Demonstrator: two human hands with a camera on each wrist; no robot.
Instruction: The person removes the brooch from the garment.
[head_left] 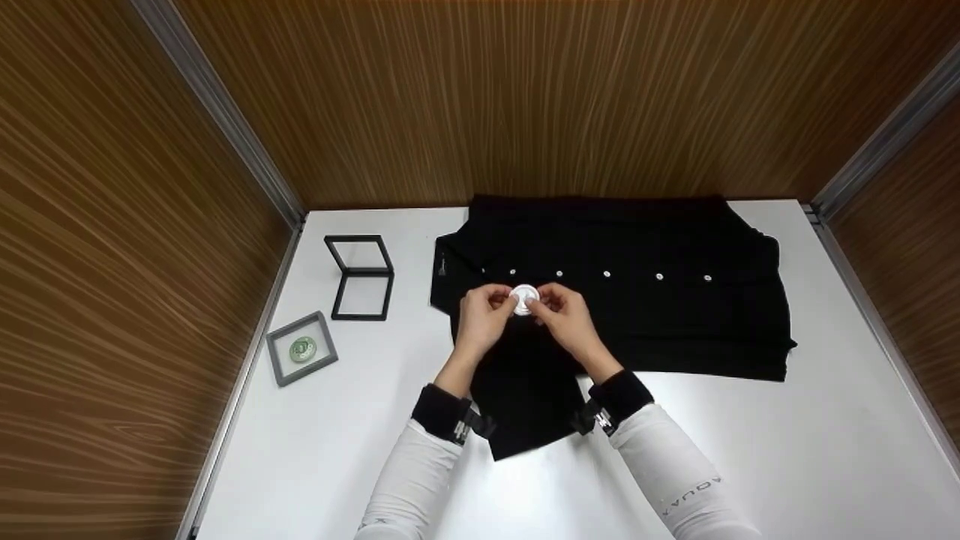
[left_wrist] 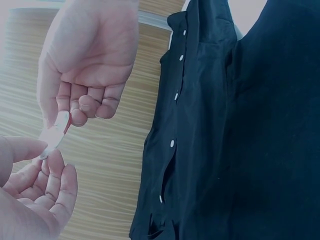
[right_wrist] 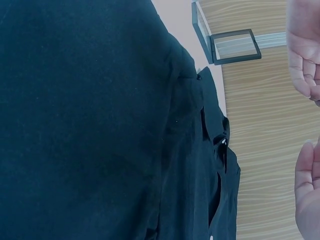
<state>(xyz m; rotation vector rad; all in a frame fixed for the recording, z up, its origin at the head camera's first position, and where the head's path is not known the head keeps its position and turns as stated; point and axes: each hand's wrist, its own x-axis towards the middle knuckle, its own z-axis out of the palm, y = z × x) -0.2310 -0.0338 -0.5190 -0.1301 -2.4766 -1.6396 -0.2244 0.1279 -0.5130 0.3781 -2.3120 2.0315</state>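
Both hands hold a small white round disc (head_left: 525, 300) above a black button-up shirt (head_left: 637, 322). My left hand (head_left: 484, 315) pinches the disc's left edge between thumb and fingers. Pinching the opposite edge is my right hand (head_left: 566, 319), its thumb lying on the disc's face. In the left wrist view the disc (left_wrist: 56, 132) appears nearly edge-on, between the right hand (left_wrist: 92, 55) above and the left hand (left_wrist: 37, 195) below. The right wrist view catches only parts of the left hand (right_wrist: 304, 50) and right hand (right_wrist: 307, 190); the disc is out of sight there.
The shirt lies spread over the white table (head_left: 300, 457), collar to the left, a row of white buttons across it. At left stand an unfolded black hinged display frame (head_left: 363, 271) and a grey frame (head_left: 281, 367) holding a green round piece (head_left: 303, 349). Wood-patterned walls enclose the table.
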